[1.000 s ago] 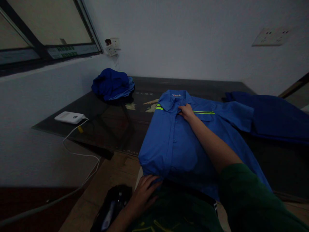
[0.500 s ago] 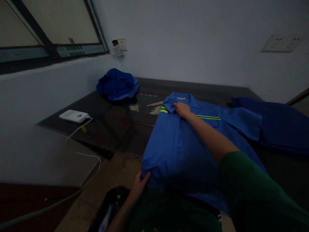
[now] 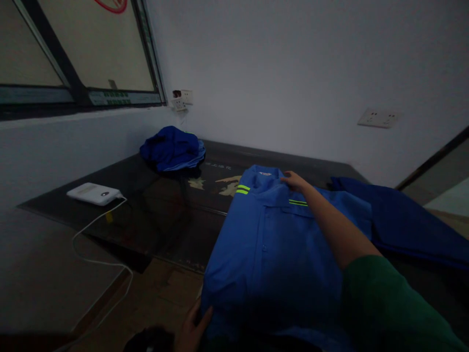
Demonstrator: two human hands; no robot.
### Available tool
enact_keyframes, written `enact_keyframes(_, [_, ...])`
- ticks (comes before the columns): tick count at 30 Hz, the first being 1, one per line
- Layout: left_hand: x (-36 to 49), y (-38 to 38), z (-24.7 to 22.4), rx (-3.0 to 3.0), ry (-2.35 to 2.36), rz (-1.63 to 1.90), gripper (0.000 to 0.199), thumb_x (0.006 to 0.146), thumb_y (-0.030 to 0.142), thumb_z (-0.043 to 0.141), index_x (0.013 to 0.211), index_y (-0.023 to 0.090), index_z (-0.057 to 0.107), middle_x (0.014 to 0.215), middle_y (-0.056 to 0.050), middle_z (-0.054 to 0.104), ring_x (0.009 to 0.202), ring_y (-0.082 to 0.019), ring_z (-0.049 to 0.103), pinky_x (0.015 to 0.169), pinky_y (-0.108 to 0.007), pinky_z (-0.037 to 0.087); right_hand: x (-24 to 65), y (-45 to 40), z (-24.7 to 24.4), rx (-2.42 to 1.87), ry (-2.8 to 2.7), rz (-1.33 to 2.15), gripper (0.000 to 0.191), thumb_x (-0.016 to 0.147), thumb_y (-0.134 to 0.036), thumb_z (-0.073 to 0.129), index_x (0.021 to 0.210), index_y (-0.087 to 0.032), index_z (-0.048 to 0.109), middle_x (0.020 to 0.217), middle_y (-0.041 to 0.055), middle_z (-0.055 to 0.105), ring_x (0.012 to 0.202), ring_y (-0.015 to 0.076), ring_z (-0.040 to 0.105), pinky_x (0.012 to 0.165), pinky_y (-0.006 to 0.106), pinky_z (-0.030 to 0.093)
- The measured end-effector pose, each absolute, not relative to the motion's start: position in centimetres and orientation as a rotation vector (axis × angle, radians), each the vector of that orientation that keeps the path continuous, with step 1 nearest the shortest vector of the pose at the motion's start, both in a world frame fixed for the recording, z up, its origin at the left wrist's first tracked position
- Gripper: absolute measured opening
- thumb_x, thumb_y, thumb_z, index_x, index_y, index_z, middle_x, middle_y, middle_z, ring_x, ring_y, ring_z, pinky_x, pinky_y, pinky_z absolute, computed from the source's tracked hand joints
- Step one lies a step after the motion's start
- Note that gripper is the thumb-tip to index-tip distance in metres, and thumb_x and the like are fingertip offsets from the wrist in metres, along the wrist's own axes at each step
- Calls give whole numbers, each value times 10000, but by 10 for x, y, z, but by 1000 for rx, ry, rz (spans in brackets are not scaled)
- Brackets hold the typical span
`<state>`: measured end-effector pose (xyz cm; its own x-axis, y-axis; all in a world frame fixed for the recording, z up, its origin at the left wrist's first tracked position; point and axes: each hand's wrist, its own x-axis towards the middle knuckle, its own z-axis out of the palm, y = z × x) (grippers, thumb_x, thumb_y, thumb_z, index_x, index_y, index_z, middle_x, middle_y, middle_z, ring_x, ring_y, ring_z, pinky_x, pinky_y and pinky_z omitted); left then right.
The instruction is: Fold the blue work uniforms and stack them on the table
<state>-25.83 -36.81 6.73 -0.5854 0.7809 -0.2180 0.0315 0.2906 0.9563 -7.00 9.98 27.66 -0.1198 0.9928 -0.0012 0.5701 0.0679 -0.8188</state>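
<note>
Dark table (image 3: 164, 215) beside pale wall (image 3: 274, 83)

White device (image 3: 93, 193) — cable (image 3: 110, 264), wall sockets (image 3: 378, 118)

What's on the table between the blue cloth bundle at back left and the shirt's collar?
In the head view, pale leaf-like printing and light lettering on the dark tabletop lie between the cloth bundle and the blue shirt's collar.

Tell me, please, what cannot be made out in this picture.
Head view: print on the collar label, too small to read.
Head view: left hand, its fingertips hidden behind the shirt.
Head view: shirt's lower front, lost in shadow.
Head view: red ring, its top cut off by the upper edge.
</note>
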Motion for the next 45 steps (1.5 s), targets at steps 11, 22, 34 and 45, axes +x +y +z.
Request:
enact_keyframes(11, [-271,-369,98,1333,2082,1815,160,827,385,624,897,244,590,864,-35,648,811,-213,651,718,-317,559,-37,77,257,-1171,-1986,1004,505,584,-118,790,1078,-189,710,1126,65,687,1072,240,609,1030,453,414])
enact_keyframes(22, [-287,-115,308,1722,1437,1719,124,901,198,482,967,173,584,900,-39,620,853,-169,617,793,-309,513,-29,36,222,-1191,-1972,875,440,666,-335,728,1095,-246,687,1043,50,682,945,247,627,858,419,509])
enact_keyframes(34, [-306,124,240,2328,1426,805,216,889,202,464,836,169,671,913,-60,692,915,-181,612,928,-314,440,-40,27,189,-1228,-1986,740,402,747,-226,605,1142,-266,668,1305,110,556,1246,275,505,1073,495,358])
enact_keyframes(45, [-353,142,219,2316,1550,718,429,959,418,333,718,161,577,738,-31,609,726,-164,551,702,-242,412,-41,22,197,-1172,-1855,796,517,713,-236,602,1222,-323,601,1297,62,551,1244,256,503,1073,469,372])
